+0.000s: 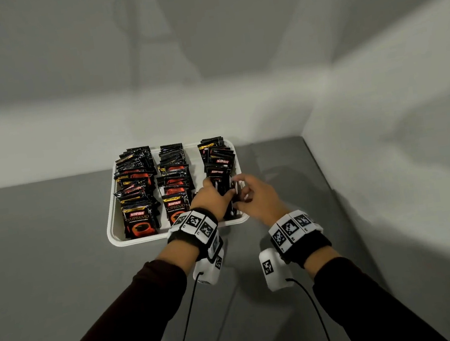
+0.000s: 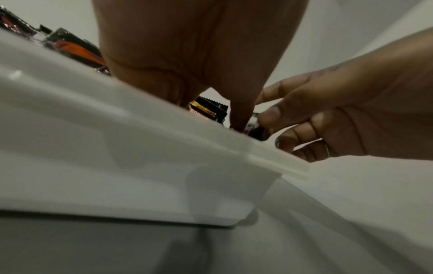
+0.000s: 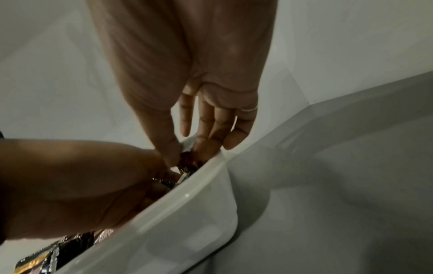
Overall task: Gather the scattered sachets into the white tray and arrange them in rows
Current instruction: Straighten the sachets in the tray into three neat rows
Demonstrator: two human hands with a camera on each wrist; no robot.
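We pinch a few sachets [image 1: 226, 191] btwn left hand [image 1: 210, 200] & right hand [image 1: 256, 197], so ease them upright into white tray's [image 1: 112, 213] right row, edges squared.

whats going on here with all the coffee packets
A person is sorting sachets into a white tray on a grey table. Two rows look full; the third, on the right, is only part filled. Both hands meet at its near end: the left hand and the right hand each pinch sachets standing on edge there. No loose sachets show on the table.
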